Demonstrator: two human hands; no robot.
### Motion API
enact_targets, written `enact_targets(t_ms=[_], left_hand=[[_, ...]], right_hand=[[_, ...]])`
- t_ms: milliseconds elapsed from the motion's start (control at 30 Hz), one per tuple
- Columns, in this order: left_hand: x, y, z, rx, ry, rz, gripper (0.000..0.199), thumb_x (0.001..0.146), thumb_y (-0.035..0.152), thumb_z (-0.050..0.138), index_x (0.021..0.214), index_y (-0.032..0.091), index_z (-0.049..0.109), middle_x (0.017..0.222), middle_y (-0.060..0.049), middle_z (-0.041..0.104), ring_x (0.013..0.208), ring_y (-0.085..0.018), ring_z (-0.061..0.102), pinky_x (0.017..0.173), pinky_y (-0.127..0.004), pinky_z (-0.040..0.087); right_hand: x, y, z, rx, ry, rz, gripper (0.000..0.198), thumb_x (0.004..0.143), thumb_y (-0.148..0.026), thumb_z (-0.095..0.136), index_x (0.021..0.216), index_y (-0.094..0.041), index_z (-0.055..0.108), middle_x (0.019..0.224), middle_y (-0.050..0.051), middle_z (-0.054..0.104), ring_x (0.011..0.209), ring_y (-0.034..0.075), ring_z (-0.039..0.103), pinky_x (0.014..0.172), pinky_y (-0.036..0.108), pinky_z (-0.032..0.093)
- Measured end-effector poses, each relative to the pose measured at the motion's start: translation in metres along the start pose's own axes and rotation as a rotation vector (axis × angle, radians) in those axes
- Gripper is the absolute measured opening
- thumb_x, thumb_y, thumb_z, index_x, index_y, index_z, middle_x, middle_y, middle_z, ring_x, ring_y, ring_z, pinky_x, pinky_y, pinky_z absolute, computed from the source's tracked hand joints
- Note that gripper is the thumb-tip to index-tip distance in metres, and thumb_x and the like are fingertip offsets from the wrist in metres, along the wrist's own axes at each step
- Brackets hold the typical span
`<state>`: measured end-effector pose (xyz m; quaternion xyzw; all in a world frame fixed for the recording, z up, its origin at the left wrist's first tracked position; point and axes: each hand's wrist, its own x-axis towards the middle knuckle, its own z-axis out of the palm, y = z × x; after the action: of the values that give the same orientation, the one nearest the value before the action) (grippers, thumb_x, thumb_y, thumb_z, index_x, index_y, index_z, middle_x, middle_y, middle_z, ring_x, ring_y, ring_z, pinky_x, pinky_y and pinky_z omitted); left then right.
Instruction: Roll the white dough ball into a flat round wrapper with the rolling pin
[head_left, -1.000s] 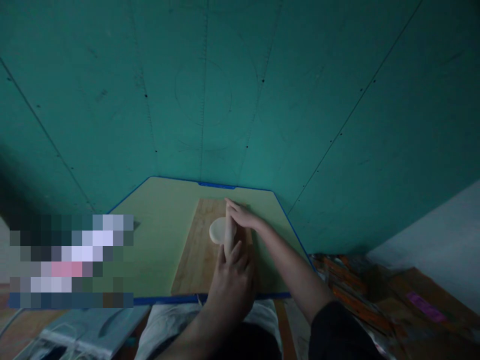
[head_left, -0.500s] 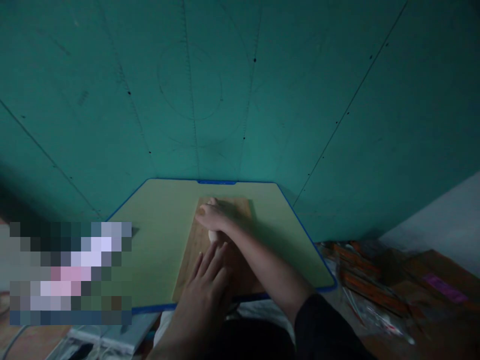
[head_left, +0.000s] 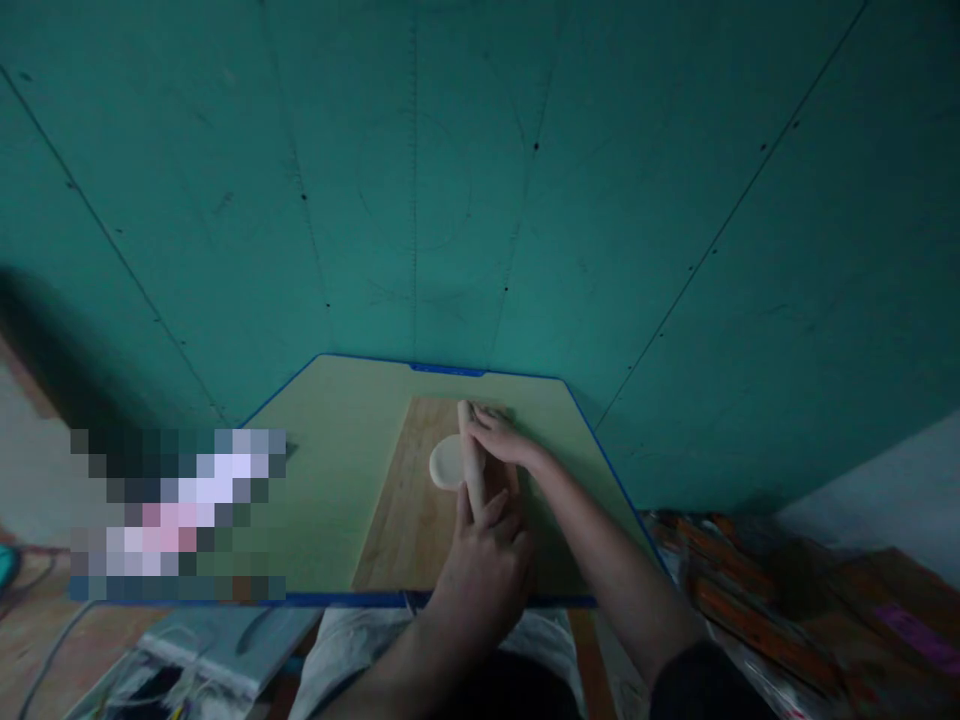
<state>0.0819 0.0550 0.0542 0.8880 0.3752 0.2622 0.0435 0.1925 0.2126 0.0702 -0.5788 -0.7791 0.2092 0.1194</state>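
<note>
in the head view, the left hand [head_left: 489, 562] has its fingers closed about the near end of a pale rolling pin [head_left: 472, 468]; the right hand [head_left: 501, 438] touches the far end (whether its fingers grip, i cannot tell). the pin lies across the right part of a flat dough round [head_left: 447, 464] on a wooden board [head_left: 401, 540], atop the desk [head_left: 322, 500]. holding both ends probably keeps pressure even. a purple label [head_left: 916, 638] sits lower right, its writing unreadable.
</note>
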Motion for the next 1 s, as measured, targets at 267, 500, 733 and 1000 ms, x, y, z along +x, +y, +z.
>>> enact_targets(t_ms=[267, 500, 733, 1000], left_hand=[[-0.016, -0.022, -0.009, -0.029, -0.032, 0.039, 0.037, 0.087, 0.004, 0.053, 0.116, 0.022, 0.068, 0.136, -0.007, 0.064, 0.143, -0.027, 0.043, 0.122, -0.058, 0.03], [-0.043, -0.045, -0.031, 0.049, 0.045, 0.069, 0.04, 0.093, 0.007, 0.047, 0.127, 0.02, 0.062, 0.149, -0.01, 0.053, 0.153, -0.029, 0.023, 0.109, -0.046, 0.053], [-0.035, -0.038, -0.024, -0.016, 0.126, 0.109, 0.032, 0.097, 0.015, 0.047, 0.126, 0.019, 0.061, 0.142, -0.011, 0.057, 0.154, -0.031, 0.019, 0.115, -0.055, 0.043], [-0.013, -0.01, -0.018, -0.072, 0.117, 0.061, 0.015, 0.088, 0.011, 0.059, 0.076, 0.019, 0.063, 0.086, -0.003, 0.07, 0.106, -0.026, 0.066, 0.117, -0.063, 0.035]], right_hand=[[-0.005, -0.04, 0.006, -0.093, 0.028, 0.092, 0.076, 0.098, -0.037, 0.04, 0.16, -0.004, 0.01, 0.164, 0.025, 0.02, 0.152, 0.032, 0.023, 0.12, 0.049, 0.023], [0.018, -0.106, 0.023, -0.205, 0.028, 0.061, 0.081, 0.083, -0.029, 0.059, 0.156, -0.006, 0.031, 0.165, 0.022, 0.016, 0.153, 0.04, 0.01, 0.121, 0.065, 0.002], [0.016, -0.1, 0.021, -0.27, 0.014, -0.008, 0.062, 0.09, -0.029, 0.051, 0.148, -0.006, 0.047, 0.161, 0.021, 0.031, 0.152, 0.037, 0.018, 0.123, 0.057, 0.005], [-0.003, -0.036, -0.009, -0.214, -0.04, 0.169, 0.065, 0.102, -0.043, 0.031, 0.161, -0.02, 0.02, 0.166, 0.017, 0.023, 0.152, 0.032, 0.02, 0.12, 0.057, 0.014]])
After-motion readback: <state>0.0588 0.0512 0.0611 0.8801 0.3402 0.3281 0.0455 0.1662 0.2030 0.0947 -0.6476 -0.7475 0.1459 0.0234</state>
